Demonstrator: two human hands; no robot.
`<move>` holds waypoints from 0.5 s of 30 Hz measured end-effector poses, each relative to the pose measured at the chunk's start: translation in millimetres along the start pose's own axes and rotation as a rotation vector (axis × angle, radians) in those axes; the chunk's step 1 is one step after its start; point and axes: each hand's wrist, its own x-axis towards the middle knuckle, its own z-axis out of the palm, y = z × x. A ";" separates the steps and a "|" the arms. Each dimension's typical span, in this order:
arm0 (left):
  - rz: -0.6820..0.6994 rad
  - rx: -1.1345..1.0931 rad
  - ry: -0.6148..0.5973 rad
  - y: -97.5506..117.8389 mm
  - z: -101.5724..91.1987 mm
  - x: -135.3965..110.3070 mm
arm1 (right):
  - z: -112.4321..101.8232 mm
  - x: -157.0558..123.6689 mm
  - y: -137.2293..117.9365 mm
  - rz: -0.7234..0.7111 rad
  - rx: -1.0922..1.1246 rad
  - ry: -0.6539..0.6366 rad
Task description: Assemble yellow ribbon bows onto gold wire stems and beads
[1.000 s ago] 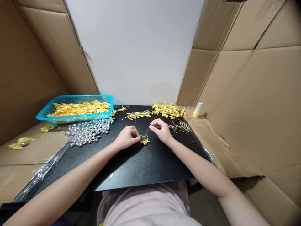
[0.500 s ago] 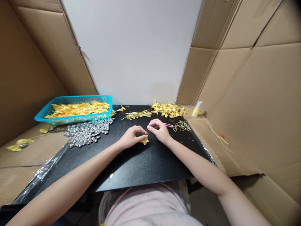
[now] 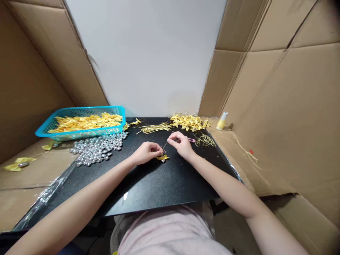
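Note:
Near the middle of the black table (image 3: 148,187), a small yellow ribbon bow (image 3: 165,156) with a silver bead (image 3: 163,160) hangs low at my left fingertips. My left hand (image 3: 147,153) is closed in a pinch at the back of the bow; its exact grip is partly hidden. From there a thin wire tie (image 3: 165,145) slants up to my right hand (image 3: 181,144), which pinches its upper end between thumb and forefinger. Behind my right hand lies a pink-handled tool (image 3: 191,140), partly covered.
A blue basket (image 3: 44,131) of yellow ribbon pieces stands back left, before it a pile of silver beads (image 3: 95,148). Gold wire ties (image 3: 155,128), finished-looking bows (image 3: 189,121) and wire scraps (image 3: 205,140) lie behind my hands. A thread cone (image 3: 222,120) stands right. Cardboard walls enclose the sides.
My left fingers have closed together and drawn slightly left. The wire between the hands now shows stretched at a slant. The view has shifted a little.

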 end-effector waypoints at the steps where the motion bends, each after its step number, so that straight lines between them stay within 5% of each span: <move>1: -0.002 0.010 -0.012 -0.3 -0.7 0.1 | -0.6 0.6 0.1 0.002 0.003 0.006; 15: 0.057 0.027 -0.148 -4.8 -0.5 2.1 | -6.3 5.5 6.3 0.001 0.035 0.043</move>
